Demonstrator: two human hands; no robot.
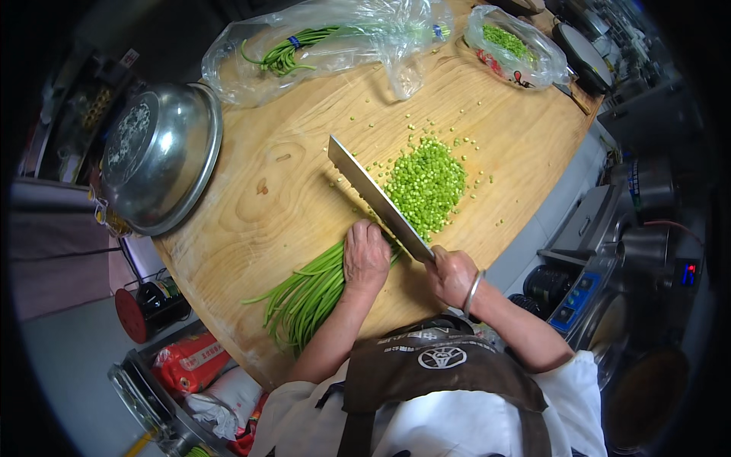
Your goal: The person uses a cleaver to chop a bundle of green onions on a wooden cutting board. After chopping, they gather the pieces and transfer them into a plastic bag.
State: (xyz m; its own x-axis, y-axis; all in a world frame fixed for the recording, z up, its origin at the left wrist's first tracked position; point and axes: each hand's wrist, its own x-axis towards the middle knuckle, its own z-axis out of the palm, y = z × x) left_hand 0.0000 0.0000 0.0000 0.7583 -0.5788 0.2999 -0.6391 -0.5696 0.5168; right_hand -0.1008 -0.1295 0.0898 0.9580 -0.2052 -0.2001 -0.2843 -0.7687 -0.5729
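My left hand (365,257) is closed over a bunch of long green garlic scapes (308,293), pressing it on the wooden board. Their loose ends fan out toward the near left, and the ends by the blade are partly hidden. My right hand (451,276) grips the handle of a cleaver (377,196). Its broad blade points to the far left, tilted, just right of my left fingers; I cannot tell whether its edge touches the stems. On the blade's far right side lies a heap of chopped green scape pieces (428,181), with stray bits around it.
An upturned metal basin (164,156) sits at the board's (266,164) left edge. At the far side lie a clear plastic bag (373,38) with tied green stems and another bag (514,49) with chopped green bits. A stove (582,293) stands to the right.
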